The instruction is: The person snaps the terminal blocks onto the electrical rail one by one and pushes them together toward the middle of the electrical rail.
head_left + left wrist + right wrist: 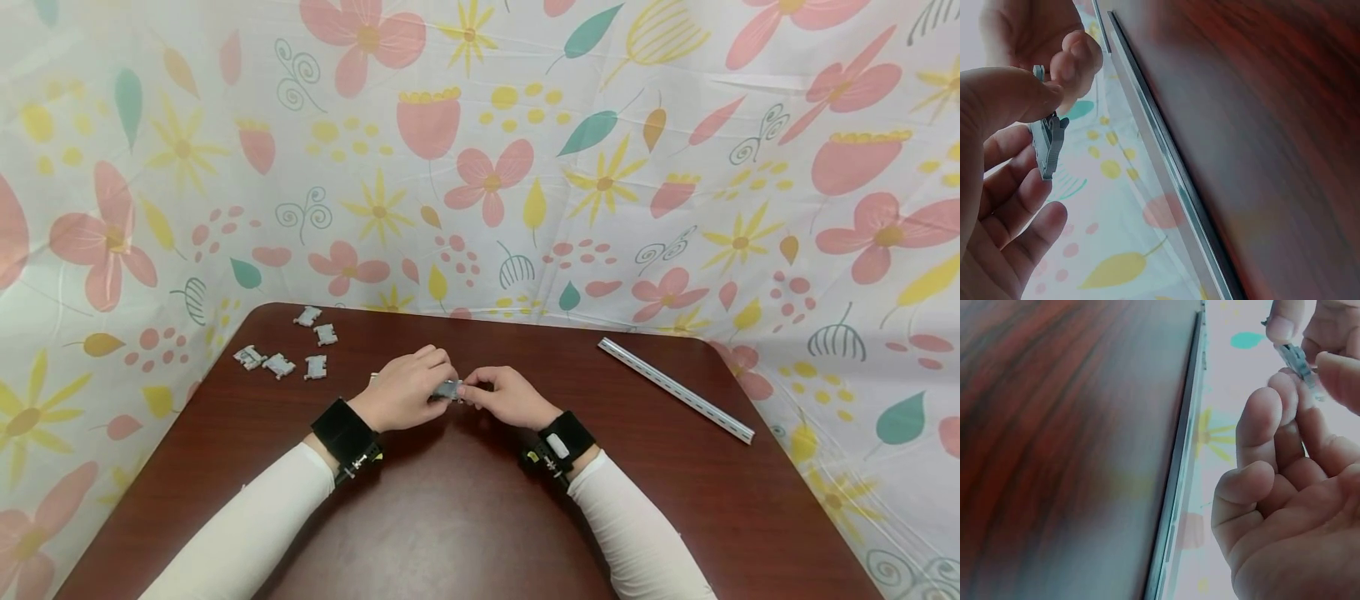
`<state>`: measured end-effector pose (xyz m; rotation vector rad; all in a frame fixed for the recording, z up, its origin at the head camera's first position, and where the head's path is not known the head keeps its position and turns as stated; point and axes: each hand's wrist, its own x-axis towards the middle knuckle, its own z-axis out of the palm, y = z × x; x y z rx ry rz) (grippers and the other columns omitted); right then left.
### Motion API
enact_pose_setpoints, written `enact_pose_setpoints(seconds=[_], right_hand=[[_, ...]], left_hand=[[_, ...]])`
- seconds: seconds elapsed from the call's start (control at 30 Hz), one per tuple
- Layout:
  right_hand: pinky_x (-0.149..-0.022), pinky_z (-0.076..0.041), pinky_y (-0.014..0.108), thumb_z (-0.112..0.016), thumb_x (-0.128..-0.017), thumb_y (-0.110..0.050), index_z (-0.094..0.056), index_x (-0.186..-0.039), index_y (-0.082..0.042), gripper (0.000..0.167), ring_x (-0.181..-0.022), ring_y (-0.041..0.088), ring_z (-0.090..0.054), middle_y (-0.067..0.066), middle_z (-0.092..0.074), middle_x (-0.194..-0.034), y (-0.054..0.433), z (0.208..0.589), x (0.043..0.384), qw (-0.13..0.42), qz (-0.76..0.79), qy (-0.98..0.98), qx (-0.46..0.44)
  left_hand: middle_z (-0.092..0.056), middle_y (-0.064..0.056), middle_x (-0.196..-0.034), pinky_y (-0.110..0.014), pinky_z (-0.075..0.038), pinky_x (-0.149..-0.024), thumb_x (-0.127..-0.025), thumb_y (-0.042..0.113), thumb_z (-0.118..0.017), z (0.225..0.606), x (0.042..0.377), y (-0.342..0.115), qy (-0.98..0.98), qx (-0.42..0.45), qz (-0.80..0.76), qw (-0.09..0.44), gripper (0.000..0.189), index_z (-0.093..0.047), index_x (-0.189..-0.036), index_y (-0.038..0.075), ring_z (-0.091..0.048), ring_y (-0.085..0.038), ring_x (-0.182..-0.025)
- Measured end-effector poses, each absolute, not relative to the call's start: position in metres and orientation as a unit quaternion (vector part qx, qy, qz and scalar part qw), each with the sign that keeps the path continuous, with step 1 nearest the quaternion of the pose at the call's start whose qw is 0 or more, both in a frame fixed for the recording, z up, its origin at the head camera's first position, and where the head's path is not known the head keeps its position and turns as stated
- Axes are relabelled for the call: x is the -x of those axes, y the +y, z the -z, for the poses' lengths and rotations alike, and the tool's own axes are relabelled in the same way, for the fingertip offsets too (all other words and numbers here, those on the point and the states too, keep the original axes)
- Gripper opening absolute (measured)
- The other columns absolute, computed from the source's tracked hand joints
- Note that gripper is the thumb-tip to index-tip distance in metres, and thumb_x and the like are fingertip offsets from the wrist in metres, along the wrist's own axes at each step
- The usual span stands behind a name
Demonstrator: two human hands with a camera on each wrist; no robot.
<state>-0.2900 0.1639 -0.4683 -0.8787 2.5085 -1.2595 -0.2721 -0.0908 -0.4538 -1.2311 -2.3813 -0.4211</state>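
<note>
A small grey DIN rail clip [448,389] is held up between both hands above the middle of the table. My left hand [407,387] pinches it from the left, the thumb lying over the clip [1051,147] in the left wrist view. On its right end, the thumb and forefinger of my right hand [516,398] grip it. In the right wrist view the clip [1297,362] shows between the fingertips, while the other fingers of the right hand [1291,506] are loosely bent. The hands cover part of the clip. A pale end of something shows behind the left hand, too hidden to name.
Several similar grey clips [316,367] lie at the table's back left. A slotted metal DIN rail [675,388] lies slantwise on the right side of the dark wooden table [457,517]. A flower-printed curtain [480,167] hangs behind the table.
</note>
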Motion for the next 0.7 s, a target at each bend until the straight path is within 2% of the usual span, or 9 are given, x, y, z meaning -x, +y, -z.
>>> enact_pose_setpoints(seconds=[0.13,0.23,0.37,0.47,0.6,0.7], right_hand=[[-0.056,-0.044,0.028,-0.071,-0.112,-0.037,-0.08,-0.099,-0.016,0.026,-0.057,0.011,-0.052,0.002,-0.067,-0.079,0.1629,0.4691,0.2892,0.101,0.43,0.848,0.294],[-0.056,-0.045,0.029,-0.07,-0.112,-0.038,-0.078,-0.097,-0.018,0.027,-0.057,0.013,-0.053,0.005,-0.068,-0.079,0.1632,0.4694,0.2894,0.104,0.431,0.846,0.296],[-0.057,-0.045,0.028,-0.07,-0.112,-0.04,-0.077,-0.097,-0.017,0.028,-0.059,0.014,-0.053,0.004,-0.068,-0.08,0.1634,0.4686,0.2894,0.102,0.439,0.842,0.296],[-0.059,-0.044,0.029,-0.07,-0.112,-0.039,-0.077,-0.098,-0.017,0.027,-0.062,0.015,-0.053,-0.001,-0.067,-0.081,0.1637,0.4673,0.289,0.086,0.445,0.842,0.292],[-0.062,-0.043,0.03,-0.071,-0.112,-0.037,-0.077,-0.1,-0.018,0.024,-0.067,0.016,-0.053,-0.003,-0.066,-0.084,0.1642,0.465,0.2885,0.048,0.454,0.844,0.281],[-0.063,-0.041,0.031,-0.071,-0.112,-0.037,-0.077,-0.102,-0.014,0.026,-0.067,0.017,-0.051,0.0,-0.067,-0.086,0.1643,0.4637,0.2885,0.023,0.466,0.842,0.271]], left_hand=[[-0.063,0.003,-0.104,-0.029,-0.054,-0.076,-0.092,0.012,-0.086,0.4531,0.2706,-0.0897,-0.857,0.444,0.156,0.21,0.018,-0.076,-0.107,0.015,-0.057,-0.016,-0.094],[-0.063,0.002,-0.105,-0.03,-0.055,-0.076,-0.092,0.012,-0.087,0.4537,0.2703,-0.0897,-0.853,0.448,0.16,0.214,0.019,-0.076,-0.107,0.015,-0.057,-0.016,-0.096],[-0.063,0.001,-0.107,-0.03,-0.056,-0.077,-0.092,0.014,-0.089,0.4554,0.2715,-0.0907,-0.849,0.449,0.162,0.228,0.022,-0.077,-0.11,0.015,-0.059,-0.017,-0.098],[-0.066,-0.001,-0.115,-0.032,-0.058,-0.08,-0.095,0.02,-0.089,0.4564,0.2736,-0.0922,-0.854,0.438,0.165,0.229,0.031,-0.076,-0.121,0.012,-0.061,-0.019,-0.104],[-0.066,-0.006,-0.127,-0.037,-0.06,-0.088,-0.098,0.034,-0.088,0.4552,0.2754,-0.0955,-0.874,0.395,0.192,0.208,0.057,-0.068,-0.144,0.006,-0.063,-0.023,-0.116],[-0.065,-0.005,-0.125,-0.04,-0.06,-0.087,-0.101,0.039,-0.086,0.4542,0.2758,-0.0982,-0.886,0.353,0.242,0.178,0.066,-0.062,-0.151,0.004,-0.064,-0.025,-0.115]])
